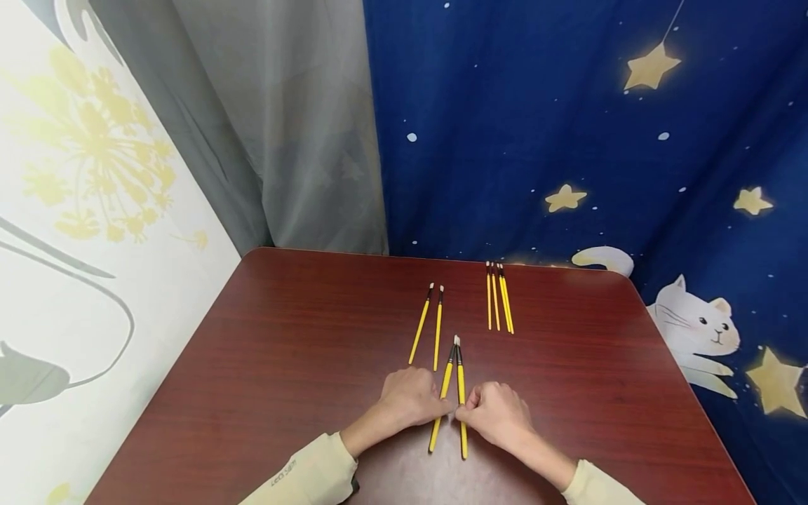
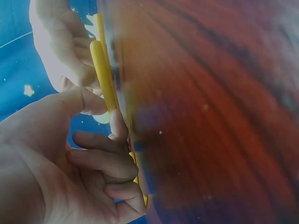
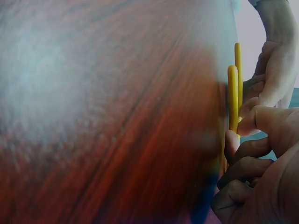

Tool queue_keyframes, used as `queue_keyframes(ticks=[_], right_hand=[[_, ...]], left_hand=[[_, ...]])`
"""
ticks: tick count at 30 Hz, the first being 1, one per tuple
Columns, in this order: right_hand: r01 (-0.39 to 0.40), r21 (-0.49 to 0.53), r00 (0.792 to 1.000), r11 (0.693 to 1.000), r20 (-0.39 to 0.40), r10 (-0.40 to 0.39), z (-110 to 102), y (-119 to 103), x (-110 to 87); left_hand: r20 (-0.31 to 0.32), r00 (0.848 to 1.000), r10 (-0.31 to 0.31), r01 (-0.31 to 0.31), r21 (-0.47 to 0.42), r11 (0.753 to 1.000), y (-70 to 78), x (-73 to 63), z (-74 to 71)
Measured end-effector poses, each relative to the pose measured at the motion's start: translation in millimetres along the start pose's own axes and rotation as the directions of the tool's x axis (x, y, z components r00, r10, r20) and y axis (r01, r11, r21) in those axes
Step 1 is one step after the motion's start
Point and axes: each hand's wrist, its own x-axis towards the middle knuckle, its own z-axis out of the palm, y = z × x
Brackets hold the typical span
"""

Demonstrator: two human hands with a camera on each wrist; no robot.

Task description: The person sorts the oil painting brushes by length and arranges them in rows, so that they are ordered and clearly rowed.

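Two yellow-handled paintbrushes lie at the near middle of the table, their pale tips close together and pointing away from me. My left hand (image 1: 413,398) pinches the left paintbrush (image 1: 446,379) between thumb and forefinger; the left wrist view shows its yellow handle (image 2: 103,74) there. My right hand (image 1: 499,414) pinches the right paintbrush (image 1: 461,382), whose handle (image 3: 233,93) stands out in the right wrist view. The handle ends spread apart toward me. Just beyond my left hand lie two more paintbrushes, one slanted (image 1: 419,330) and one nearly straight (image 1: 438,333).
A group of several paintbrushes (image 1: 496,301) lies near the table's far edge, right of centre. The dark red wooden table (image 1: 315,315) ends at a grey curtain (image 1: 315,140) and a blue starry curtain (image 1: 492,140). A white patterned wall (image 1: 95,294) stands on the left.
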Motion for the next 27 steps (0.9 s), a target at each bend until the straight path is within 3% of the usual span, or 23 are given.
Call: queue_keyframes(ticks=[5, 14, 27], right_hand=[[0.021, -0.027, 1.0, 0.999, 0.0, -0.021, 2.8, 0.4, -0.4], [0.059, -0.072, 0.998, 0.996, 0.006, -0.059, 2.9, 0.7, 1.4], [0.109, -0.05, 0.994, 0.993, 0.032, -0.107, 0.8, 0.3, 2.4]], left_hand=[[0.023, 1.0, -0.004, 0.003, 0.044, 0.999, 4.3, -0.6, 0.2], [0.01, 1.0, 0.027, -0.027, 0.058, 0.998, 5.1, 5.5, 3.6], [0.041, 0.997, 0.06, -0.062, 0.045, 0.997, 5.5, 3.7, 1.7]])
